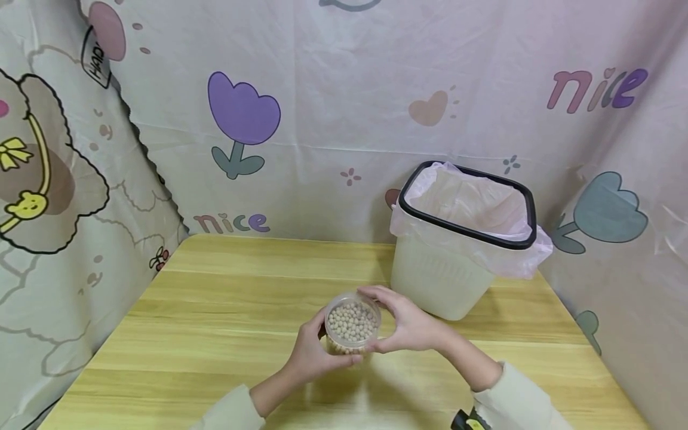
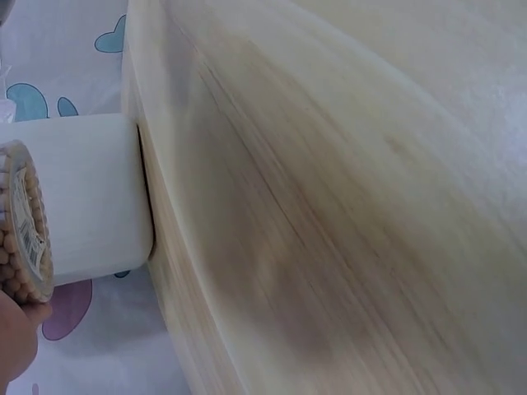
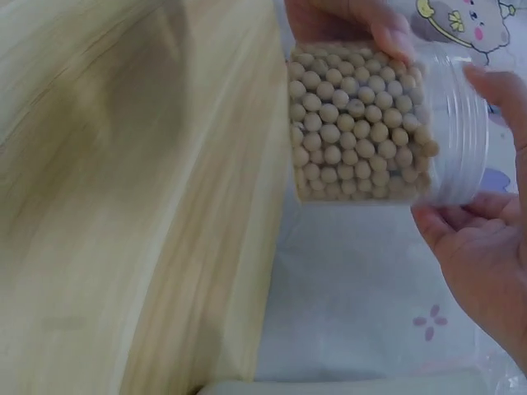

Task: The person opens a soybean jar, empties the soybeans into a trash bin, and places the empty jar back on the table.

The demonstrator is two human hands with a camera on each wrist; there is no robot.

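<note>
A clear plastic jar [image 1: 352, 323], filled with small beige balls, is held above the table in front of me. My left hand [image 1: 316, 353] grips its body from the left, thumb across the near side. At the top, my right hand [image 1: 409, 322] holds the clear ridged rim end between thumb and fingers. The right wrist view shows the jar [image 3: 358, 123] side-on, with the balls packed up to just below that clear end. A printed label with a barcode is visible on the base of the jar [image 2: 29, 222] in the left wrist view.
Behind the right hand stands a pale bin [image 1: 441, 280] with a black rim and a pink bag liner. It stands on the wood-grain table [image 1: 215, 310]. A patterned cloth [image 1: 333, 89] hangs behind the table and along both sides.
</note>
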